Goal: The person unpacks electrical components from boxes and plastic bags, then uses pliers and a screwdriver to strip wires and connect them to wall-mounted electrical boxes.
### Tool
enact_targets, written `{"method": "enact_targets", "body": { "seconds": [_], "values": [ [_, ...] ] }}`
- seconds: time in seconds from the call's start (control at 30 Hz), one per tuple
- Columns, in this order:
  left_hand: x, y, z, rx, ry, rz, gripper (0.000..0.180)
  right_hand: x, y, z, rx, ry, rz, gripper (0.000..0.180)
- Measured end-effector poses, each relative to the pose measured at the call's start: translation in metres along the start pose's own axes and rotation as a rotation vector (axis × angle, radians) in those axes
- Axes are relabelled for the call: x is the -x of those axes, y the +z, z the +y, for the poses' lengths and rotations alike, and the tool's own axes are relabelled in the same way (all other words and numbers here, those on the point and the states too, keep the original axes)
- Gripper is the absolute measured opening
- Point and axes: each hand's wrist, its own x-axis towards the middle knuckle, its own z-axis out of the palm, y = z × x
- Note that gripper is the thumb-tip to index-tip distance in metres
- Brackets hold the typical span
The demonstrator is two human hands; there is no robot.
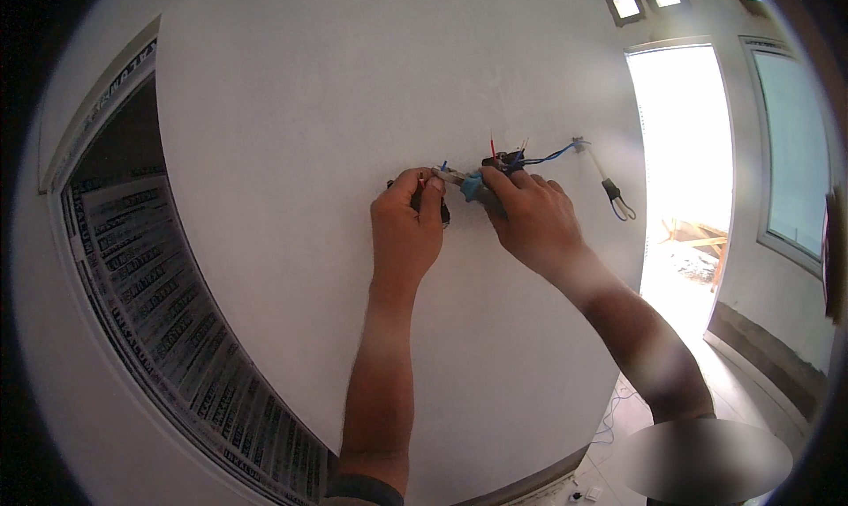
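Note:
In front of the white wall, my left hand [411, 210] is closed in a pinch around thin wires, and a short blue wire end [443, 166] pokes up beside its fingertips. Parts of a dark fitting [445, 215] show behind those fingers, mostly hidden. My right hand [534, 210] grips a pair of pliers [475, 188] with blue-and-dark handles. The metal jaws point left and reach the left fingertips at the wire. Behind the right hand sits a dark wall box [510, 159], with red and blue wires sticking out of it.
Blue wires run right to a hole in the wall, where a pale conduit [596, 164] hangs with a black-taped end and wire loop. A bright doorway [680, 135] and window [792, 153] stand at right. A wrapped door frame [115, 329] curves at left. Thin cable lies on the floor.

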Motion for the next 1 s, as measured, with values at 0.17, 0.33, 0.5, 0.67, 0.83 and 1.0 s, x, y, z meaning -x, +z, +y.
{"method": "enact_targets", "body": {
  "seconds": [0.17,0.33,0.5,0.67,0.83,1.0],
  "values": [
    [0.002,0.001,-0.003,-0.028,-0.021,-0.004,0.011,-0.002,-0.019,-0.012,-0.116,0.141,-0.194,0.028],
    [0.007,0.003,0.002,-0.023,-0.028,0.005,0.010,-0.007,-0.043,-0.021,-0.072,0.180,-0.367,0.020],
    [0.010,0.009,0.000,-0.051,-0.003,0.055,0.009,-0.008,-0.042,-0.018,-0.014,0.164,-0.379,0.023],
    [0.007,0.009,-0.009,0.070,0.034,0.063,0.013,-0.009,-0.043,-0.014,-0.074,0.176,-0.370,0.026],
    [0.009,-0.007,0.004,-0.088,0.042,-0.168,0.025,-0.008,-0.036,-0.007,-0.044,0.170,-0.315,0.025],
    [0.010,-0.009,0.003,-0.135,0.068,-0.179,0.033,-0.009,-0.032,-0.005,-0.120,0.185,-0.306,0.023]
  ]
}}
